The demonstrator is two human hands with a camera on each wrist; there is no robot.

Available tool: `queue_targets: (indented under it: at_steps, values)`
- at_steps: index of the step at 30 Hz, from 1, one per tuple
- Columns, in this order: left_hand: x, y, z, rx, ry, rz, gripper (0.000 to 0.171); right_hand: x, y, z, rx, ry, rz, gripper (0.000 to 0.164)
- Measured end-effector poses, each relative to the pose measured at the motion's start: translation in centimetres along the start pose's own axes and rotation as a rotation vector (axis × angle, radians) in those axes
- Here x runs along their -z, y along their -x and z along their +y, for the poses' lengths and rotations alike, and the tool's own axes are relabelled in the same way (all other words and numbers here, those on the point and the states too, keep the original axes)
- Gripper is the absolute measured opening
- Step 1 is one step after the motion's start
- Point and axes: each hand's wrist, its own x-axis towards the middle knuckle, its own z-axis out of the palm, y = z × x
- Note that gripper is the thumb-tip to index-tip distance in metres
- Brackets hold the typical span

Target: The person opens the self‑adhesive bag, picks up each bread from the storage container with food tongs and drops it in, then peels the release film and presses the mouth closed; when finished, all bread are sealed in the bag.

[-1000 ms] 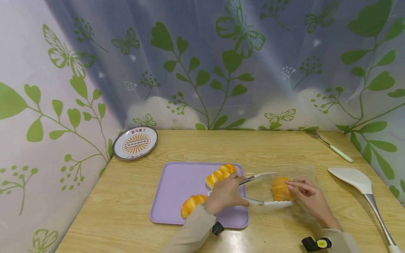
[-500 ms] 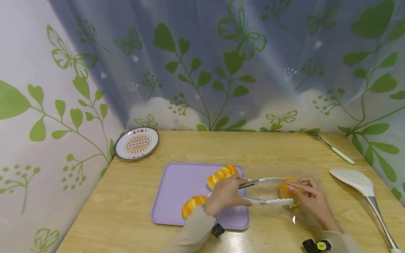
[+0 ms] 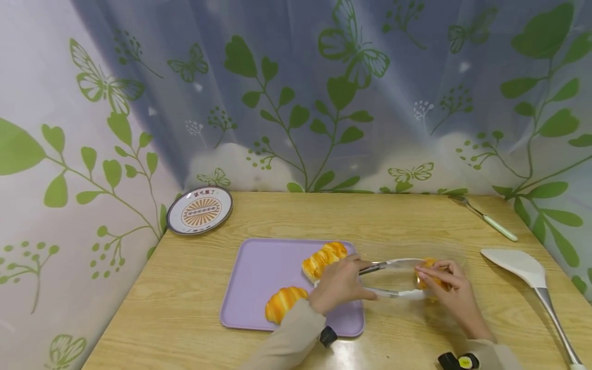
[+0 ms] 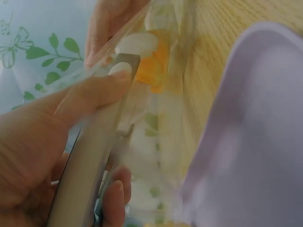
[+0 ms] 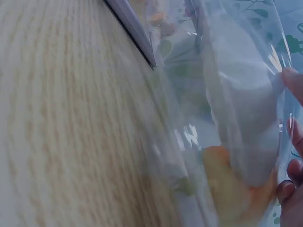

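Bread (image 5: 227, 198) beside right hand (image 3: 453, 289)

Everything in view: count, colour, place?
plate: 1, white, far left
tray: 1, lilac, near centre
breads: 2, golden, on tray
bag: 1, clear, at tray's right
bagged bread: 1, orange, in bag
tongs: 1, silver-white, tips in bag
fork: 1, green-handled, far right
spatula: 1, white-bladed, right
table: 1, tan, beneath
backdrop: 1, blue-white, behind
sleeves: 2, beige, forearms
devices: 2, black, wrists
left hand: 1, bare, gripping tongs
right hand: 1, bare, pinching bag
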Motion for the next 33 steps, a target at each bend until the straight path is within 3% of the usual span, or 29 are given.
queue_targets:
  at_steps: [9,18,26,33]
  values:
    - [-0.7,-0.4,0.9,-0.042,-0.056,0.038,0.068,0.0,0.0,-0.2,0.04,-0.044,0.057,0.024]
    - [-1.2,-0.9,2.0,-0.01,-0.059,0.04,0.07,-0.8,0.0,-0.5,0.056,-0.094,0.085,0.027]
    - [-1.6,-1.2,2.3,0.018,-0.076,0.015,0.075,-0.8,0.1,-0.2,0.012,-0.043,0.069,0.024]
    - [-0.7,-0.6,0.9,0.084,0.058,-0.016,0.076,0.0,0.1,0.7,-0.049,0.031,0.075,0.017]
